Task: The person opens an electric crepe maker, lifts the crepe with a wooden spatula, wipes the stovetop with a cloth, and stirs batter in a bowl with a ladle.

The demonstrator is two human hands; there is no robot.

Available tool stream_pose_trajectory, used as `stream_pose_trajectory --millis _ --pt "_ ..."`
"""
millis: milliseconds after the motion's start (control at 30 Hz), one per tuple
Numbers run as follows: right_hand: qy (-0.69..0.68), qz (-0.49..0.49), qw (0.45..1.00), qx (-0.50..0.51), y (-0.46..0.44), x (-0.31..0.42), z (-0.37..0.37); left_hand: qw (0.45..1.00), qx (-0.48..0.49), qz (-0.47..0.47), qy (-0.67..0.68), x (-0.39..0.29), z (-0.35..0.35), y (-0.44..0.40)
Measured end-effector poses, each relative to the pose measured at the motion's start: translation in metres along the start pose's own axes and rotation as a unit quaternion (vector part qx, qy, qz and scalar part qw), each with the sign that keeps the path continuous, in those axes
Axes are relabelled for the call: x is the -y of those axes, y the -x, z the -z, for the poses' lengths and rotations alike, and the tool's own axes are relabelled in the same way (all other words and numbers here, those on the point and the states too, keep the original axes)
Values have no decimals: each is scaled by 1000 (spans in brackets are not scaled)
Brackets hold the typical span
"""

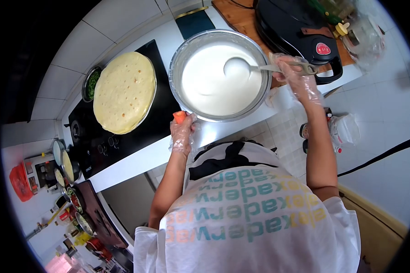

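Note:
A ladle (263, 68) is gripped by its handle in my right hand (297, 83), which wears a clear plastic glove. The ladle's bowl rests in white batter (207, 84) inside a wide metal basin (175, 91). Just below the basin's near left rim, my left hand (181, 135), gloved too, is closed around an orange piece that looks like a carrot (179, 117). Left of the basin lies a stack of round, pale yellow flatbreads (125, 91) with small brown spots.
A black electric griddle (287, 32) stands on a wooden board (234, 14) at the right. Behind the flatbreads is a bowl of chopped greens (93, 83). The black cooktop (157, 113) lies under the flatbreads. Several filled dishes (84, 223) line the far left counter.

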State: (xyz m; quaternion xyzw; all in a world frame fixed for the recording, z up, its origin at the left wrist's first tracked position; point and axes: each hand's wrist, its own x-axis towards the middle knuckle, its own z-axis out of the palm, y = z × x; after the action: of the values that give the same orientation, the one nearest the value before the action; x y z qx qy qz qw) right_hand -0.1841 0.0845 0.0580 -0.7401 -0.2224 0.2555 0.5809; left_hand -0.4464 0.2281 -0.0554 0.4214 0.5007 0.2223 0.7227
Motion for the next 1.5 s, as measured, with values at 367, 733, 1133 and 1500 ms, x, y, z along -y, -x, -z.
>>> stream_pose_trajectory --millis 367,733,1133,1500 --pt "29 -28 999 27 15 4 2 1000 -3 -4 -1 -3 -1 3" --pt "-3 -38 997 65 20 -5 -20 1000 7 -5 -18 -2 2 -1" --pt "5 10 995 103 13 -10 -33 1000 7 -10 -15 -3 1 2" --pt "-47 58 995 67 -4 -24 -32 1000 3 -11 10 1 0 1"
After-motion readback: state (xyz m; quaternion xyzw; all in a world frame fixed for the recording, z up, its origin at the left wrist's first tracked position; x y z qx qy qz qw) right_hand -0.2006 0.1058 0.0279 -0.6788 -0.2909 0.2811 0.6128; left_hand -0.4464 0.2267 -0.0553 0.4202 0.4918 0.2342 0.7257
